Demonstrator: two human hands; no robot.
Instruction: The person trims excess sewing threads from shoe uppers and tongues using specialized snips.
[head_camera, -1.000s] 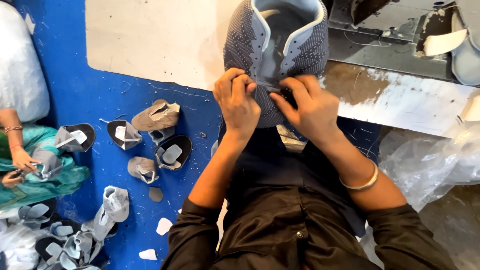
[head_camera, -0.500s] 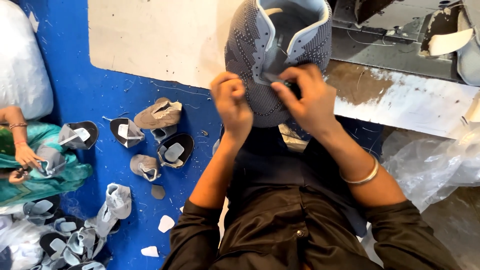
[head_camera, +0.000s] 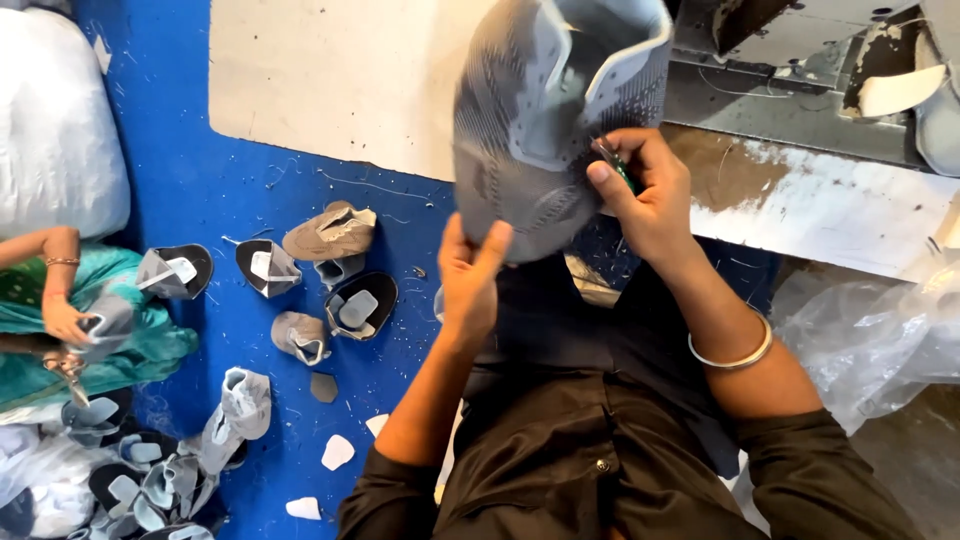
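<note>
You hold a matt grey knit-cloth shoe upper (head_camera: 540, 130); your bangle (head_camera: 735, 355) gleams like polished metal; the blue floor sheet (head_camera: 250, 200) looks smooth.

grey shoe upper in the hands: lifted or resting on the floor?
Lifted. The grey shoe upper hangs between left hand and right hand, above the blue floor.
</note>
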